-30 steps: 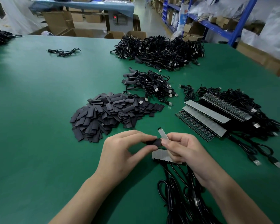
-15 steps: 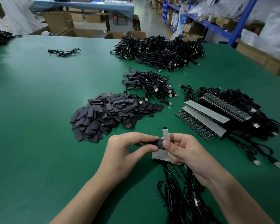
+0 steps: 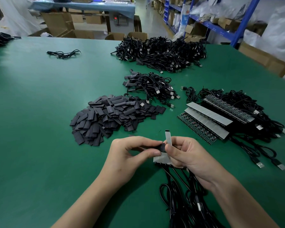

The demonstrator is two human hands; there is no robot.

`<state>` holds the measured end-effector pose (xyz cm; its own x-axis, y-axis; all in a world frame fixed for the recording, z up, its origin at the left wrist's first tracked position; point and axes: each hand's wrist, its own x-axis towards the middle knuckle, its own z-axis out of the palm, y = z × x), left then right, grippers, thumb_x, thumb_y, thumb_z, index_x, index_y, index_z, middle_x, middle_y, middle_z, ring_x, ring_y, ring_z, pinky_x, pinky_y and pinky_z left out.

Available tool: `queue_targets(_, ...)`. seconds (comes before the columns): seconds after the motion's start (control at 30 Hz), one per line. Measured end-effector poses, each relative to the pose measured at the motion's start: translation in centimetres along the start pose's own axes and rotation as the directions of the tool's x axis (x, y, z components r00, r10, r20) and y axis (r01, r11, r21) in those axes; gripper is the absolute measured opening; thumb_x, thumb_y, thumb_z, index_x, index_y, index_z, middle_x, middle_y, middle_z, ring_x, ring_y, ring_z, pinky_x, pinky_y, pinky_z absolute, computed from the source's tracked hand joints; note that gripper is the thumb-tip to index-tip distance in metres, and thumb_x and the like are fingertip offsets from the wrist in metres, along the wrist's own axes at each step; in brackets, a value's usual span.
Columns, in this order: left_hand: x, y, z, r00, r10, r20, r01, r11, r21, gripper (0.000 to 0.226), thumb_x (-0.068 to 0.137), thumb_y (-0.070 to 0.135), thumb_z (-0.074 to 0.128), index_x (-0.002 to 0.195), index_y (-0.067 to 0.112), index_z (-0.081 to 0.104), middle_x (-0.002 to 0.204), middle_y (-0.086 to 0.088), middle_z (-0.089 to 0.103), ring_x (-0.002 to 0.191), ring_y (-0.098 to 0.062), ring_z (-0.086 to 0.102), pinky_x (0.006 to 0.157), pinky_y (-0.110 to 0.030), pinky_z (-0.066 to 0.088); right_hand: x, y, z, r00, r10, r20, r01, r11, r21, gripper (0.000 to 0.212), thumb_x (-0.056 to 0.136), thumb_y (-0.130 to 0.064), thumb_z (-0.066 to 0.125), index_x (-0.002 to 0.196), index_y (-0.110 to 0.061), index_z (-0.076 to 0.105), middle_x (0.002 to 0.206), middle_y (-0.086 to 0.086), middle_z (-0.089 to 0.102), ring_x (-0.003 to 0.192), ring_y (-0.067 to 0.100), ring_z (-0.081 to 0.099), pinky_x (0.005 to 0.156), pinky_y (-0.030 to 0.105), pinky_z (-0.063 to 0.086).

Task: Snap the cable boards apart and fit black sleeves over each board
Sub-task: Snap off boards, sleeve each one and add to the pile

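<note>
**Sleeve meets board on the near side of the sleeve pile**

The left hand [image 3: 130, 155] pinches a black sleeve [image 3: 161, 148] between thumb and forefinger, and the sleeve's right end touches a single cable board [image 3: 168, 138]. The right hand [image 3: 186, 155] grips that board, whose long axis points up toward the sleeve pile [image 3: 109, 117]. The board strip [image 3: 160, 159] lies under its fingers. The sleeve sits left of the board and probably must align with the board's length.

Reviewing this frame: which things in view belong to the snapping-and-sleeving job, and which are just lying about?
Job in hand:
left hand pinching a black sleeve
right hand holding a single board
board strip beneath, with cables
sleeve pile
stacked board panels

Lying about:
stray cable, far left
cardboard boxes
blue shelving
</note>
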<state>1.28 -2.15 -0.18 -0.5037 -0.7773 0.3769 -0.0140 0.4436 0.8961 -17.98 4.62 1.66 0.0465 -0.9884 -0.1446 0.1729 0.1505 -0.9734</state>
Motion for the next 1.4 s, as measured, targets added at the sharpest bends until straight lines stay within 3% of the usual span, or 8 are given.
queue_targets(0.37,0.01,-0.20,0.12,1.000,-0.024,0.007,0.024,0.999,-0.024,0.022,0.081,0.042,0.078,0.103,0.039,0.079,0.095,0.015,0.079,0.088,-0.014,0.076,0.082,-0.028,0.059,-0.13,-0.13,0.11,1.000,0.006,-0.006,-0.006,1.000,0.016,0.016,0.077,-0.035,0.075,0.081,-0.019,0.076,0.051,-0.012,0.042,0.044,0.004,0.023,0.051,0.026,0.014)
queue_targets(0.67,0.07,-0.27,0.03,1.000,0.017,0.000,-0.017,1.000,0.019,0.022,0.082,0.038,0.079,0.103,0.032,0.079,0.095,0.017,0.078,0.087,-0.009,0.075,0.080,-0.023,0.058,-0.29,-0.55,0.11,1.000,0.017,-0.004,-0.017,0.998,-0.053,0.013,0.082,-0.037,0.073,0.081,-0.026,0.078,0.050,-0.010,0.034,0.047,0.007,0.021,0.050,0.021,0.020)
queue_targets(1.03,0.07,-0.44,0.15,1.000,-0.028,0.007,0.028,0.999,-0.022,0.021,0.081,0.039,0.078,0.101,0.036,0.079,0.095,0.014,0.079,0.090,-0.011,0.075,0.082,-0.032,0.059,-0.20,-0.23,0.07,1.000,0.023,-0.003,-0.023,1.000,-0.010,0.029,0.077,-0.034,0.072,0.091,-0.009,0.066,0.049,-0.015,0.043,0.044,0.002,0.023,0.054,0.028,0.013)
queue_targets(1.27,0.04,-0.35,0.16,0.999,-0.033,0.018,0.034,0.999,-0.042,0.021,0.080,0.039,0.078,0.101,0.037,0.080,0.095,0.013,0.079,0.089,-0.011,0.075,0.082,-0.027,0.058,-0.18,-0.22,0.18,1.000,0.023,-0.019,-0.023,1.000,0.016,0.023,0.074,-0.035,0.074,0.085,-0.015,0.070,0.050,-0.013,0.043,0.044,0.003,0.024,0.055,0.029,0.014)
queue_targets(1.4,-0.02,-0.27,0.09,1.000,0.017,0.010,-0.017,1.000,-0.012,0.019,0.082,0.027,0.082,0.100,0.029,0.081,0.096,0.013,0.079,0.090,-0.010,0.076,0.084,-0.023,0.057,-0.20,-0.22,0.08,0.999,0.036,-0.024,-0.036,0.999,-0.001,0.026,0.076,-0.035,0.073,0.089,-0.013,0.069,0.050,-0.014,0.043,0.045,0.004,0.022,0.063,0.036,0.012)
